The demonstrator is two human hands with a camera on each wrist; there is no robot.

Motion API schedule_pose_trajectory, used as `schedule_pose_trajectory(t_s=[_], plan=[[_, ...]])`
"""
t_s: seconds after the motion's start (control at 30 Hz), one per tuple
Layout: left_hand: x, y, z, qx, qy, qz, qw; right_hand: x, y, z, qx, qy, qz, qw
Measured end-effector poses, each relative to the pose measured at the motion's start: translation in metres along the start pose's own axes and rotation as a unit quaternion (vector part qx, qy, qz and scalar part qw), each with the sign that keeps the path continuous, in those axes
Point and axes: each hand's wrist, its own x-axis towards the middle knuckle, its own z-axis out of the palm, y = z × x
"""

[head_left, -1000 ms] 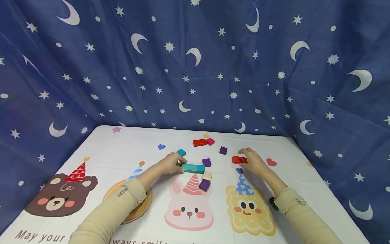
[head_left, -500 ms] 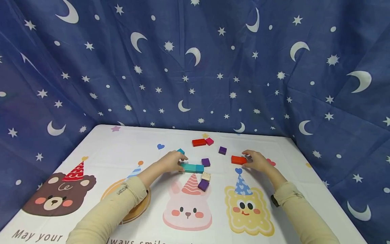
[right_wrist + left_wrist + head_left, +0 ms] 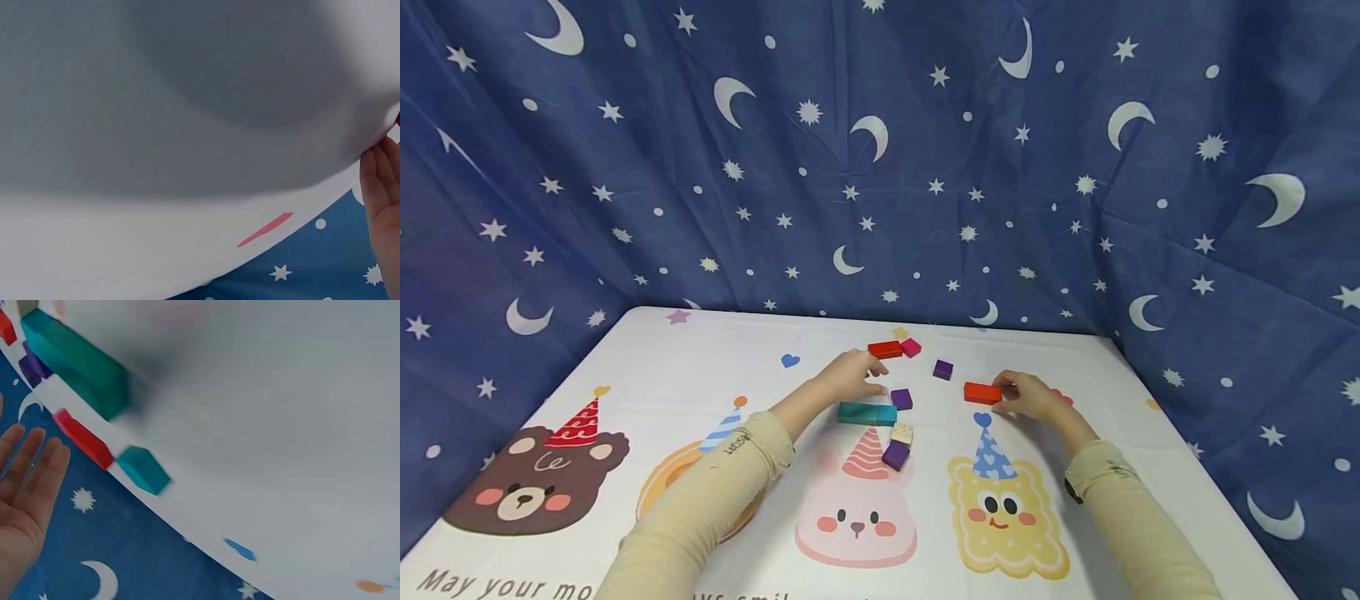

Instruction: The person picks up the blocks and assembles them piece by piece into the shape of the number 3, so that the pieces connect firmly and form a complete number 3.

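My left hand (image 3: 848, 377) hovers over the table with fingers spread toward the blocks. In the left wrist view its fingers (image 3: 37, 465) look straight and hold nothing. Just below it lie a long teal block (image 3: 857, 413) and a blue-teal cube (image 3: 887, 415), end to end. A smaller teal block (image 3: 144, 469), covered by the hand in the head view, shows in the left wrist view. My right hand (image 3: 1028, 395) pinches the right end of a red block (image 3: 981, 393) between thumb and fingers. Only a sliver of red shows in the right wrist view.
A purple cube (image 3: 902, 399) lies by the left fingertips. A cream block (image 3: 902, 434) touches another purple cube (image 3: 896, 455). Farther back are a second red block (image 3: 885, 350), a pink cube (image 3: 912, 347) and a dark purple cube (image 3: 943, 369). A starry curtain (image 3: 880, 167) stands behind.
My left hand has left the teal block's end and moved up and to the right. My right fingers have come down around the red block's right end. The blocks look unmoved.
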Motion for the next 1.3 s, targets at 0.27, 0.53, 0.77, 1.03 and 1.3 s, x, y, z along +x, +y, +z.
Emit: schedule_pose_trajectory(t_s=[0.27, 0.53, 0.77, 1.03, 1.3], plan=[[0.027, 0.028, 0.01, 0.018, 0.047, 0.023, 0.9985, 0.002, -0.001, 0.001, -0.029, 0.012, 0.002, 0.9995], [0.05, 0.044, 0.017, 0.028, 0.102, 0.024, 0.9941, 0.004, -0.004, -0.002, -0.025, -0.005, 0.039, 0.9989], [0.076, 0.057, 0.013, 0.046, 0.089, 0.028, 0.9946, 0.008, -0.01, -0.004, -0.029, -0.022, 0.058, 0.9977], [0.096, 0.061, 0.02, 0.022, 0.017, 0.048, 0.9985, 0.01, -0.011, -0.003, -0.028, -0.024, 0.06, 0.9975], [0.107, 0.057, 0.038, 0.02, 0.01, 0.002, 0.9998, 0.003, -0.007, -0.004, -0.01, -0.019, 0.047, 0.9986]])
